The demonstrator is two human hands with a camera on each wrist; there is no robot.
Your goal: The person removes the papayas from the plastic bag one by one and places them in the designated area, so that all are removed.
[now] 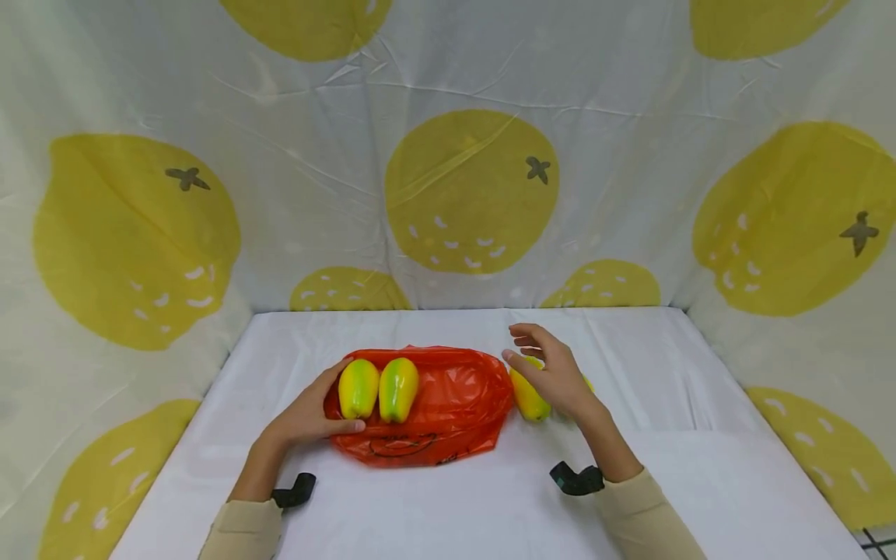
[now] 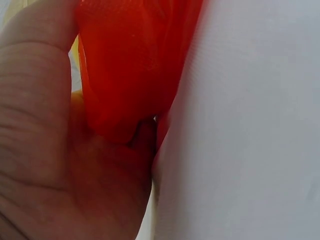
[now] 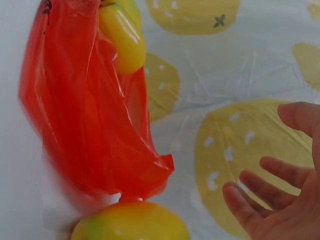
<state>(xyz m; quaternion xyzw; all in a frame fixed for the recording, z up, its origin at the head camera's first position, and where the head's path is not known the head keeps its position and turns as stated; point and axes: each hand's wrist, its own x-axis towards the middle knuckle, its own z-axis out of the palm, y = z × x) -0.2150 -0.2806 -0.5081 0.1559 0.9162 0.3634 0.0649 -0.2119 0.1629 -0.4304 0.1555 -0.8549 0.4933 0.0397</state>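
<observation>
A red plastic bag [image 1: 455,389] lies spread open on the table. Two glossy yellow-green, mango-shaped fruits [image 1: 399,389] rest side by side in its left part. My left hand [image 1: 308,412] grips the bag's left edge, thumb along the front and fingers behind; the left wrist view shows the red plastic [image 2: 135,70] between thumb and fingers. My right hand [image 1: 553,373] is over another yellow fruit [image 1: 530,397] just right of the bag, fingers apart and nothing in them. In the right wrist view that yellow fruit [image 3: 130,222] sits below the bag's edge.
Beyond the right hand, a bit of yellow [image 1: 589,383] shows, mostly hidden by it. The white-covered table [image 1: 448,513] meets a pale cloth backdrop [image 1: 455,85] printed with large lemons at the back and sides. A black wrist mount [image 1: 577,478] sits on each arm.
</observation>
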